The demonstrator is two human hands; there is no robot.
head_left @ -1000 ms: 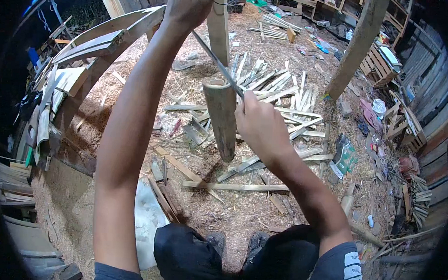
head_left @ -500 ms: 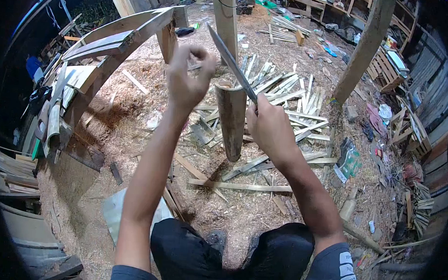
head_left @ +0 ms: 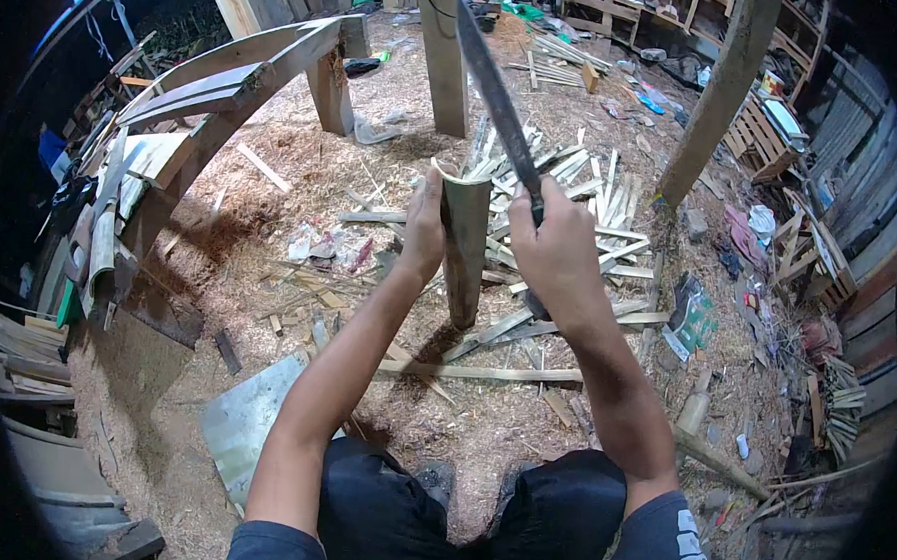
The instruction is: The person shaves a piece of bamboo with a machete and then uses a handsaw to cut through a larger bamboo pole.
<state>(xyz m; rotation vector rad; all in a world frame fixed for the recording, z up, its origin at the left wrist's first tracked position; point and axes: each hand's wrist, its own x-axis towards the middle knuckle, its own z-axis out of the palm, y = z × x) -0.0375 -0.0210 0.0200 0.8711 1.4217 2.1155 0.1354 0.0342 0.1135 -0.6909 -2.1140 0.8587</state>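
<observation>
A split bamboo piece [head_left: 465, 246] stands upright in front of me, its curved cut rim at the top and its lower end near the ground. My left hand [head_left: 426, 229] grips its left side just below the rim, with the fingers partly hidden behind it. To the right of the bamboo, my right hand [head_left: 558, 245] is closed around the handle of a machete [head_left: 501, 107]. The long dark blade points up and away from me, slanting left, apart from the bamboo. Behind and beside the bamboo lies a heap of split bamboo strips [head_left: 573, 175].
Wood shavings cover the ground. A curved wooden frame [head_left: 246, 96] stands at the left. Two posts rise ahead, a square one [head_left: 443, 70] and a slanted one [head_left: 716, 112]. A flat sheet [head_left: 252, 422] lies near my left knee, and a glass bottle [head_left: 696, 411] lies at the right.
My left hand has come down from the air beside the blade onto the bamboo's left side. The machete has swung further up and forward in my right hand.
</observation>
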